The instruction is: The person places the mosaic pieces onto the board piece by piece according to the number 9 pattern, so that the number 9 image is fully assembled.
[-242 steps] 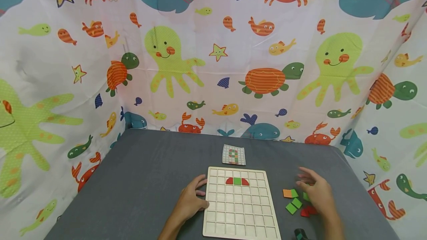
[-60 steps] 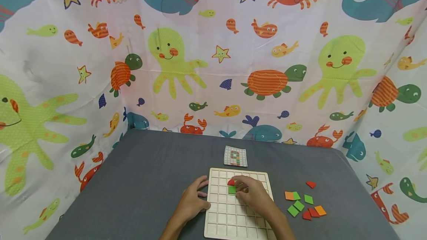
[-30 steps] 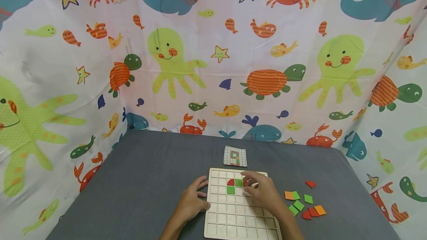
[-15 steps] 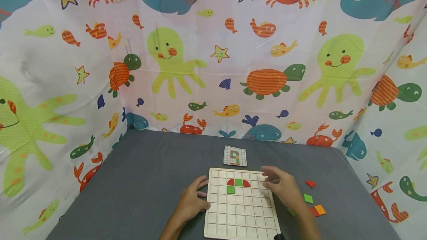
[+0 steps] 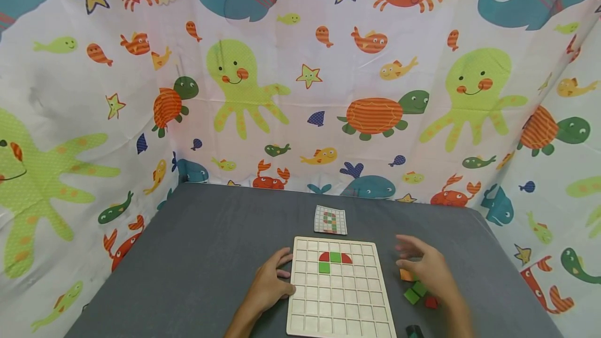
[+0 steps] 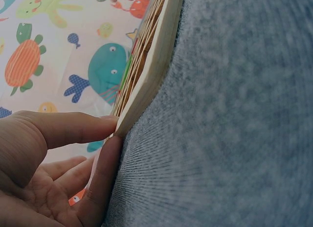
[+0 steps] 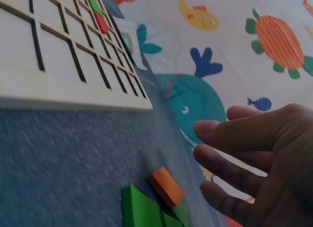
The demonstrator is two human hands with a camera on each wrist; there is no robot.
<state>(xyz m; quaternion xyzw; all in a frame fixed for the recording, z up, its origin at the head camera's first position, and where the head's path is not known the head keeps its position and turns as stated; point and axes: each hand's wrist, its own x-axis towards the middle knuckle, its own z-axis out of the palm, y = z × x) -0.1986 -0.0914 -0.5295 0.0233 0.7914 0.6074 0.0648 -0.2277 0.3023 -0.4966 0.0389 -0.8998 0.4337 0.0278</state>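
Observation:
A pale wooden grid board [image 5: 340, 304] lies on the table. In its upper rows sit a red quarter-round tile [image 5: 324, 257], a green square tile [image 5: 335, 257], a second red quarter-round tile [image 5: 346, 258] and, one row lower, another green tile [image 5: 324, 267]. My left hand [image 5: 267, 280] holds the board's left edge; in the left wrist view its thumb and a finger [image 6: 105, 161] pinch the wooden rim. Right of the board, my right hand [image 5: 429, 267] hovers over loose tiles with fingers apart and nothing between them. Orange [image 7: 166, 186] and green tiles [image 7: 139, 207] show below it.
Behind the board lies a small card [image 5: 330, 220] printed with a coloured grid pattern. A red tile [image 5: 431, 302] lies near the right wrist, and the right forearm hides other tiles. A sea-animal cloth [image 5: 300, 67] hangs around the grey table [image 5: 211, 254].
The green tile in the lower row and a right-hand red quarter-round have been set on the board. My right hand has since moved right, off the board to the loose tiles; the left stays put.

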